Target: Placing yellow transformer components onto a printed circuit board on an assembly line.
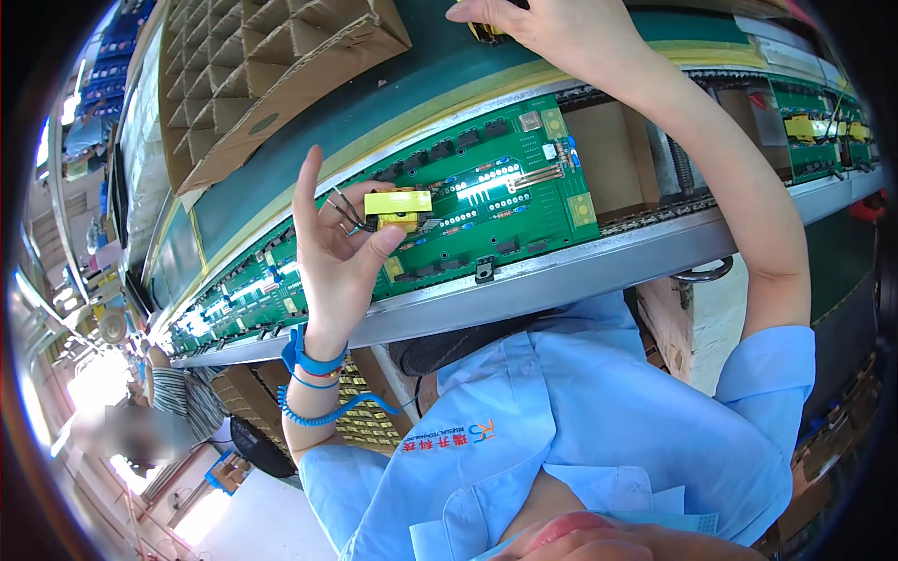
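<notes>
Lining metal rail (561, 268): circuit boards (545, 204); green tabletop (426, 56), cardboard box (299, 93) beyond.

One yellow-wrapped transformer (398, 202) is over the middle circuit board (496, 201), one partitioned cardboard box (267, 122) beyond it, and one wrist strap (318, 351) on its near side.

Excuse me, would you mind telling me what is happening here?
The person's left hand holds a yellow component with dark leads above a green circuit board. The right hand, partly cut off, is at another yellow part near the upper edge. A divided cardboard box sits at upper left.
</notes>
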`<state>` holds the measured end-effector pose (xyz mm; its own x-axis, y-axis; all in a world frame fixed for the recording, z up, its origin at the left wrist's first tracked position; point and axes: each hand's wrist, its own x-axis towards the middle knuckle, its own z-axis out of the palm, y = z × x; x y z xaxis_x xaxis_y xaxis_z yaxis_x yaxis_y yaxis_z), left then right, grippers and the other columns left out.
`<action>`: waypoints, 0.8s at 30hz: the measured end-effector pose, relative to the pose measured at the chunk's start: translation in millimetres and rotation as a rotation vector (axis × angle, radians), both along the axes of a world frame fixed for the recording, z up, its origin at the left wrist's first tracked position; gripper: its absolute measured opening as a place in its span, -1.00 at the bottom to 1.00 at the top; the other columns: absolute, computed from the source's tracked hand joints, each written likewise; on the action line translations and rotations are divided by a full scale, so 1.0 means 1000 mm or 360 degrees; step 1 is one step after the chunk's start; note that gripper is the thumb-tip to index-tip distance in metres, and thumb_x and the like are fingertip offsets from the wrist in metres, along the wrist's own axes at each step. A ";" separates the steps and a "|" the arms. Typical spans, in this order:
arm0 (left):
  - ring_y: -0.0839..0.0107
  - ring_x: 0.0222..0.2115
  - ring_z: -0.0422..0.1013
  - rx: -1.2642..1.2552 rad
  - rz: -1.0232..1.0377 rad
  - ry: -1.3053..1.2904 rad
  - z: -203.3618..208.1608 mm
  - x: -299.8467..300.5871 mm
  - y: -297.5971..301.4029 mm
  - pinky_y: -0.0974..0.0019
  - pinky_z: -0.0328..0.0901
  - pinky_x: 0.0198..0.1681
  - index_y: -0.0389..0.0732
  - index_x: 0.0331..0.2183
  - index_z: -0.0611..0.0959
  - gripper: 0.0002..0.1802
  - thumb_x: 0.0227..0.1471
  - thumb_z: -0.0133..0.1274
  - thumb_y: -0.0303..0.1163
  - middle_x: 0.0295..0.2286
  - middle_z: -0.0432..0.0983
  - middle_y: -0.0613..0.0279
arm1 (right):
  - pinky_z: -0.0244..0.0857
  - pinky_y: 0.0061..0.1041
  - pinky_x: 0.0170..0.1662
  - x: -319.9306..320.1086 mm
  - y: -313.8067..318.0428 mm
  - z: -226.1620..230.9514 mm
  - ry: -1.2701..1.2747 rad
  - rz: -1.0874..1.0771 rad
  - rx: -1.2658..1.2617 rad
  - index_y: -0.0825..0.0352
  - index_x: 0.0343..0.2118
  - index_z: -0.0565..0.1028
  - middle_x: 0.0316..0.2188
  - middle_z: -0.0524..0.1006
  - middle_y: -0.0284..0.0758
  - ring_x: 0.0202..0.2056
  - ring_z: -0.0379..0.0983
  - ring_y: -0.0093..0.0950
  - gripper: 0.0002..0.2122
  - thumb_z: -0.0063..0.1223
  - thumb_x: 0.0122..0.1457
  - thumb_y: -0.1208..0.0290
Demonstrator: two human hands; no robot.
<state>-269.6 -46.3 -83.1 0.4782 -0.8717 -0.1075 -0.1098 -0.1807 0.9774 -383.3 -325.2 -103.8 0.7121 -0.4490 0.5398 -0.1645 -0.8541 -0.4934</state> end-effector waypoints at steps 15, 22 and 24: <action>0.37 -0.13 0.48 0.0042 -0.0101 -0.0424 -0.006 0.004 0.004 0.39 0.50 -0.11 -0.33 0.04 0.50 -0.48 0.01 0.23 -0.59 -0.08 0.50 0.09 | 0.46 -0.37 -0.30 -0.011 0.007 0.008 0.0267 0.0131 -0.0273 0.39 0.14 0.33 -0.27 0.50 -0.17 -0.30 0.54 -0.24 -0.53 0.12 0.16 0.42; 0.32 -0.18 0.51 0.0206 -0.0246 -0.0960 0.009 -0.006 -0.003 0.34 0.49 -0.21 -0.25 0.02 0.53 -0.45 -0.08 0.26 -0.61 -0.12 0.51 0.07 | 0.47 -0.31 -0.32 -0.009 0.004 0.015 0.0498 0.0162 -0.0304 0.44 -0.16 0.44 -0.33 0.48 -0.14 -0.33 0.54 -0.20 -0.74 0.12 0.14 0.43; 0.26 -0.19 0.52 0.0221 -0.0327 -0.1182 0.017 -0.015 -0.011 0.30 0.48 -0.23 -0.24 0.02 0.53 -0.42 -0.11 0.27 -0.62 -0.13 0.51 0.05 | 0.47 -0.31 -0.33 -0.009 0.003 0.016 0.0540 0.0151 -0.0319 0.44 -0.21 0.43 -0.35 0.48 -0.14 -0.34 0.54 -0.20 -0.78 0.12 0.14 0.43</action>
<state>-284.6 -57.4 -66.0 0.2979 -0.9526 0.0627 -0.7708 -0.2012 0.6045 -392.4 -321.8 -87.8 0.8981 -0.2825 0.3372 -0.2053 -0.9471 -0.2469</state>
